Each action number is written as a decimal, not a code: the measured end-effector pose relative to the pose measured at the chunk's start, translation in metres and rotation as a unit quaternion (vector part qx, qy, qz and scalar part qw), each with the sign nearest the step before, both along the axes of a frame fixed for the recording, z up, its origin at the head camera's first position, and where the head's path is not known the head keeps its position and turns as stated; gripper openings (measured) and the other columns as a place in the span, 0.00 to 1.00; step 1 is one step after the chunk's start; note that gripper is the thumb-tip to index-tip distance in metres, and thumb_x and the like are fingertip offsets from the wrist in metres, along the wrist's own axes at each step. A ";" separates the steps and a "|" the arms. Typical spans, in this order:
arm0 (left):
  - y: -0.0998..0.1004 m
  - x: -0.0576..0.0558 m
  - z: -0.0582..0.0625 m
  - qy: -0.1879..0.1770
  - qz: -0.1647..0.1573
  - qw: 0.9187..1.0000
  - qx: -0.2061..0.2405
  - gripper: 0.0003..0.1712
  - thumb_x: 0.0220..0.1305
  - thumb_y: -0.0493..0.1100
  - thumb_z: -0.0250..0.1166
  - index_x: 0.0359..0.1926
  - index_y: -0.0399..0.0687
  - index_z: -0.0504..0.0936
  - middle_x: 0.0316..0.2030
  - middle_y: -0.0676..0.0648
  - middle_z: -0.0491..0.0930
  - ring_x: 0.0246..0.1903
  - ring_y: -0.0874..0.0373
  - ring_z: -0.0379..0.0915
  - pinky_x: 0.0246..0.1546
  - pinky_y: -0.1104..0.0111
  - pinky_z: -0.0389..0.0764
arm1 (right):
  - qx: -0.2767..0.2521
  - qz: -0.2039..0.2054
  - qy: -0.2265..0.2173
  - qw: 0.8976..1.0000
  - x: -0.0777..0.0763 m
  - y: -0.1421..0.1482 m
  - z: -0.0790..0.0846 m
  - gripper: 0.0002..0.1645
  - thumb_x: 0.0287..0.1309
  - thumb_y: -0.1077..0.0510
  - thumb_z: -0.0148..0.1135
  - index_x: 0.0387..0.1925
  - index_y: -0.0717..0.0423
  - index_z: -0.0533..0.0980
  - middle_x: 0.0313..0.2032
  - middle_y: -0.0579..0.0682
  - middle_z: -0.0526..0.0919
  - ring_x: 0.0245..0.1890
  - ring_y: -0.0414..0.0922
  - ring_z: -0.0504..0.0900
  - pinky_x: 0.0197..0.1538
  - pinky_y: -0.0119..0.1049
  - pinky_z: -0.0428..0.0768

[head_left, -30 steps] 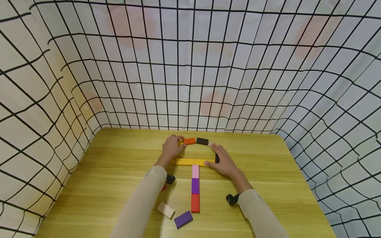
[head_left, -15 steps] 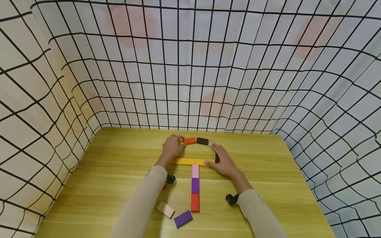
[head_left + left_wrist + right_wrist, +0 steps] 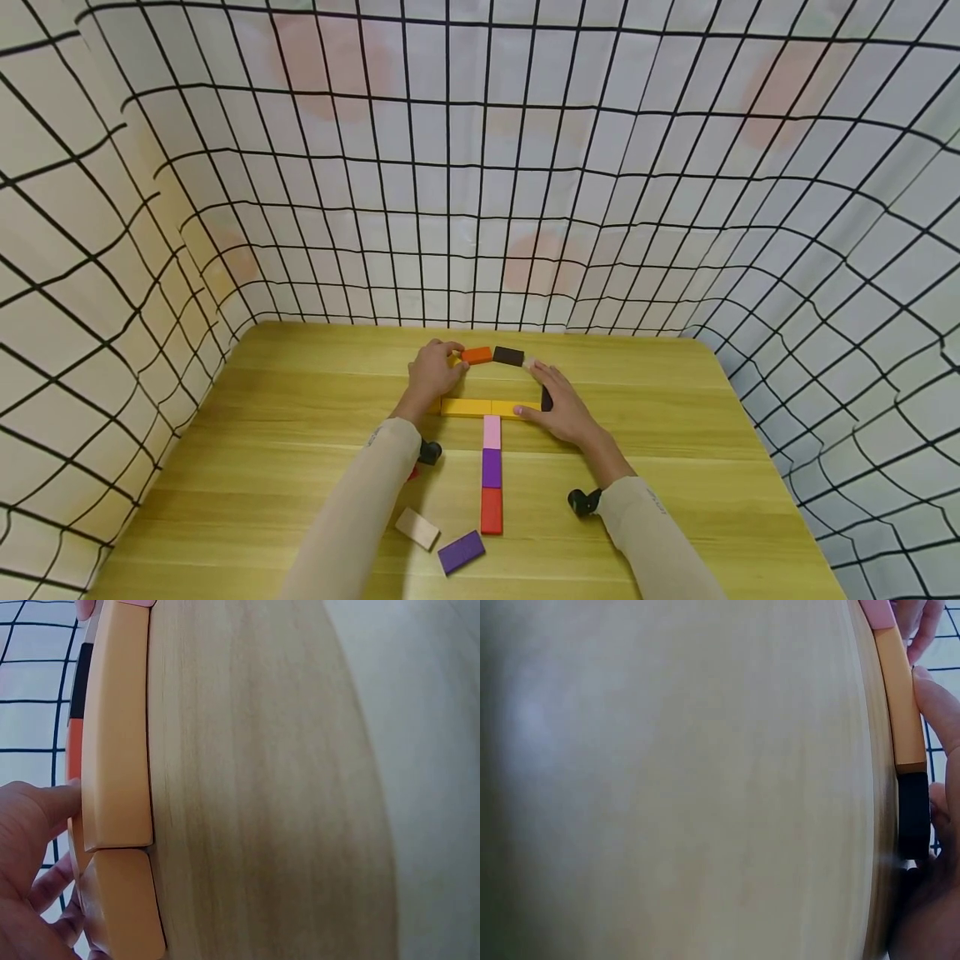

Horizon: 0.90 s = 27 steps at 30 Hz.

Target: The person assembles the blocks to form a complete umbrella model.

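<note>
Two bare hands of a person at a layout of small blocks, far side of a wood table [image 3: 675, 467], head view. L hand [image 3: 435, 368] is curled, thumb & fingers pinching a yellow block [image 3: 454, 361], mostly hidden, at the layout's far L. R hand [image 3: 562, 407] is spread, not gripping: fingertips at a pale block [image 3: 528, 362], thumb on the R amber block [image 3: 504, 407].

To steady & align pieces well, prob. best: light, slow nudges, so 1 block doesn't knock its neighbours askew; R hand bracing rather than shoving; fingers lifted straight up, else pieces may drag. Sleeves & wrists need care near loose bits.

Looks: blocks are oblong, smooth, plain-coloured. Far row, L to R: yellow, orange [image 3: 477, 356], black [image 3: 508, 357], pale; orange & black just beside each other. Nearer row: L amber block [image 3: 467, 408] end to end w/ the R one; a third amber piece [image 3: 124, 904] at its L end; a second black block [image 3: 913, 817] at the R end. Pink [image 3: 492, 432], purple [image 3: 491, 468] & red [image 3: 491, 511] blocks run toward the viewer from the amber joint. Loose nearby: cream block [image 3: 417, 529], dark purple block [image 3: 461, 552].
</note>
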<state>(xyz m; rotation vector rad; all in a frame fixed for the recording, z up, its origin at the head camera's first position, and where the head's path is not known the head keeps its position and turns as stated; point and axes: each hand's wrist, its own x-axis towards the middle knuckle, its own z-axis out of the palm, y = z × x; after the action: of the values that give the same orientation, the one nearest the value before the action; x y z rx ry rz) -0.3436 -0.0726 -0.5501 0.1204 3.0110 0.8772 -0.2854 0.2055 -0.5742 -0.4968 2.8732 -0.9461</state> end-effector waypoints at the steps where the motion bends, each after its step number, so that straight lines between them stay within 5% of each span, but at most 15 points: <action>1: 0.000 0.000 0.000 0.000 0.000 1.000 0.001 0.23 0.69 0.55 0.68 0.63 0.60 0.82 0.57 0.45 0.79 0.56 0.44 0.77 0.52 0.42 0.78 | 0.000 0.000 0.000 1.000 0.000 0.000 0.000 0.58 0.60 0.30 0.66 0.82 0.47 0.54 0.82 0.50 0.51 0.83 0.57 0.43 0.78 0.67 0.50; 6: -0.005 0.004 0.003 0.001 -0.018 1.000 0.021 0.31 0.67 0.56 0.69 0.68 0.54 0.77 0.61 0.42 0.78 0.60 0.42 0.75 0.57 0.40 0.76 | -0.012 -0.002 -0.011 1.000 -0.001 0.002 -0.002 0.59 0.60 0.29 0.66 0.82 0.46 0.52 0.83 0.47 0.48 0.83 0.55 0.42 0.79 0.66 0.49; 14: -0.031 0.028 0.006 0.006 -0.120 0.993 0.012 0.52 0.61 0.65 0.72 0.78 0.46 0.63 0.74 0.39 0.62 0.73 0.39 0.60 0.72 0.44 0.68 | -0.029 -0.011 -0.021 0.999 -0.001 0.009 -0.001 0.59 0.61 0.29 0.65 0.82 0.47 0.51 0.82 0.50 0.50 0.82 0.57 0.47 0.79 0.66 0.51; 20: -0.047 0.044 0.005 0.007 -0.158 0.987 -0.040 0.54 0.60 0.72 0.68 0.77 0.47 0.65 0.77 0.43 0.62 0.74 0.40 0.60 0.73 0.46 0.68 | -0.012 -0.001 -0.017 1.000 -0.001 0.010 0.000 0.59 0.61 0.30 0.65 0.82 0.49 0.53 0.82 0.52 0.51 0.82 0.58 0.48 0.79 0.65 0.53; 27: -0.049 0.049 0.002 0.009 -0.160 0.985 -0.061 0.52 0.62 0.71 0.67 0.77 0.47 0.66 0.77 0.44 0.63 0.75 0.39 0.60 0.74 0.46 0.65 | -0.011 0.004 -0.015 1.000 -0.003 0.010 -0.001 0.58 0.61 0.31 0.66 0.82 0.49 0.52 0.82 0.52 0.51 0.82 0.58 0.47 0.79 0.64 0.52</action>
<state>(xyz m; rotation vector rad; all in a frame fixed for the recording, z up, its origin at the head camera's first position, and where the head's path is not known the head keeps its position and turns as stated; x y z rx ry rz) -0.2949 -0.1215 -0.5480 0.5930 2.9290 0.6637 -0.2879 0.2153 -0.5755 -0.4911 2.8350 -0.9759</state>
